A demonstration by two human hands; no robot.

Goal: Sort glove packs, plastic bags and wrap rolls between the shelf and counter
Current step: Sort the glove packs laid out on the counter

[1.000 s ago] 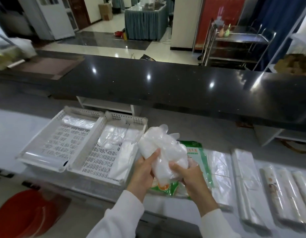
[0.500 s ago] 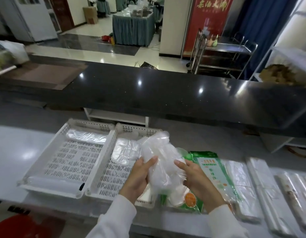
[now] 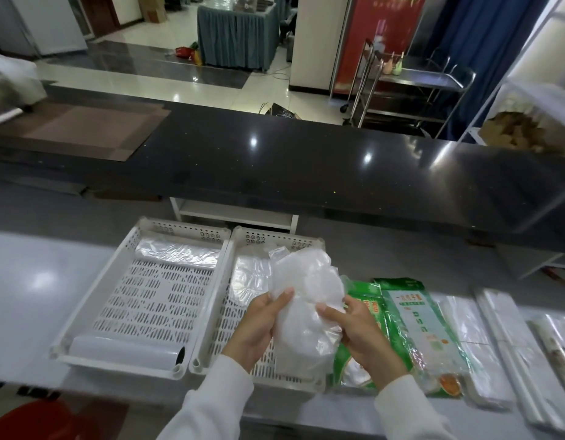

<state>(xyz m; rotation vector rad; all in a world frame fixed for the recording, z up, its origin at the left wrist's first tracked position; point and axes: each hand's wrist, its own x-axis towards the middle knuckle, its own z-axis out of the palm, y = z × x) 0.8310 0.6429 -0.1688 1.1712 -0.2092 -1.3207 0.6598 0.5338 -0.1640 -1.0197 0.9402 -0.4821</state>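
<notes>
1. Plastic bags bundle (image 3: pixel 306 312) is up off the tabletop (image 3: pixel 37 296), pinched from both sides: left hand (image 3: pixel 259 328) and right hand (image 3: pixel 360 335) each have curled fingers on the crinkly film.
2. I'd keep the grip low and snug, that stuff looks slippery, then drop it straight down.
3. Right under the grip sits the right tray (image 3: pixel 240 249), already holding bags; left tray (image 3: pixel 94 312) with a wrap roll (image 3: pixel 125 349) is further left.
4. Green glove packs (image 3: pixel 411 319) crowd the right wrist, easy to snag.

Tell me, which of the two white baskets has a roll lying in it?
The left basket: a white roll lies along its near edge. The right basket, below the held plastic bundle, shows only flat clear plastic.
</notes>
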